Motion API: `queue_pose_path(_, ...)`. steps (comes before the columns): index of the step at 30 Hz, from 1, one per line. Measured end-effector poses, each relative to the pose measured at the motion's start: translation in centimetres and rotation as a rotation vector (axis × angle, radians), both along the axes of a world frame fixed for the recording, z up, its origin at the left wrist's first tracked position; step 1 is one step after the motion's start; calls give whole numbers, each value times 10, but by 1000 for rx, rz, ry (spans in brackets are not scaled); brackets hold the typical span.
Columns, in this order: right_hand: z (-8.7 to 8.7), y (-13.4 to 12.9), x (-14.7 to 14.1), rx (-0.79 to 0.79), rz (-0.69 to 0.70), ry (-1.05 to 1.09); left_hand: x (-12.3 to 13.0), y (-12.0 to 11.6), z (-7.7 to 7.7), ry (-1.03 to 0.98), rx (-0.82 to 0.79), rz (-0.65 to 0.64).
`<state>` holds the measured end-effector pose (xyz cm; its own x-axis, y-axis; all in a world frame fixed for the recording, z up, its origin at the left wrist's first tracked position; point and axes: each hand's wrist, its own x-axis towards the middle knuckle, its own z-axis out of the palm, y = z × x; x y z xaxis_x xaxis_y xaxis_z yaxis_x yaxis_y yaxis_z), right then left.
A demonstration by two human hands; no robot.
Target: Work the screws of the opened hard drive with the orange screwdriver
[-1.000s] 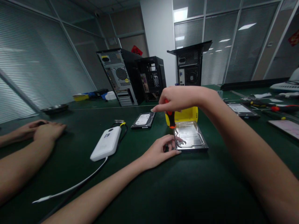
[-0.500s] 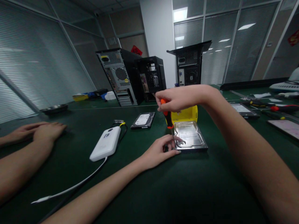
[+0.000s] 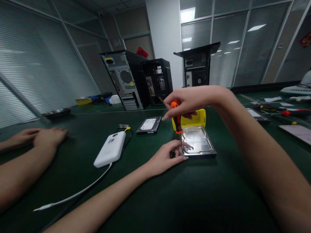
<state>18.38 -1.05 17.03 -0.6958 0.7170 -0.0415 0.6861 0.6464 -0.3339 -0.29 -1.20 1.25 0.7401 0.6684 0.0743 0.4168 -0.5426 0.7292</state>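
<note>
A silver hard drive [image 3: 200, 142] lies flat on the dark green table in front of me. My left hand [image 3: 171, 153] grips its left edge, with a finger on the top cover and the thumb along the near side. In my right hand [image 3: 186, 102] is an orange-and-black screwdriver [image 3: 178, 123], held near upright by the top of its handle. The shaft points down to the drive's near left corner, beside my left fingers. Whether the tip sits in a screw is hidden. Behind the drive stands an open yellow case [image 3: 194, 118].
A second hard drive [image 3: 148, 125] and a white power bank [image 3: 110, 149] with a cable lie to the left. Another person's hands [image 3: 50, 137] rest at far left. Computer cases [image 3: 126, 79] stand behind. Pliers [image 3: 296, 112] and a pink-white tablet-like slab [image 3: 296, 132] lie at right.
My right hand has turned slightly on the screwdriver handle, its fingers now more spread and the handle's top more exposed. My left hand and the hard drive have stayed in place.
</note>
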Motion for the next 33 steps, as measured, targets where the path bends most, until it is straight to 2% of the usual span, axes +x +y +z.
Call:
queue_pose_path(16, -1, 4, 2, 281, -245, -106, 0, -1, 1, 18, 3, 2)
queue_pose_path(21, -3, 5, 0, 206, -231, -123, 0, 0, 0, 7, 10, -1)
queue_pose_path(27, -3, -1, -6, 36, -102, -23, 1, -1, 2, 14, -3, 2)
queue_pose_path(33, -4, -3, -5, 32, -115, 88, 0, -1, 3, 15, -15, 0)
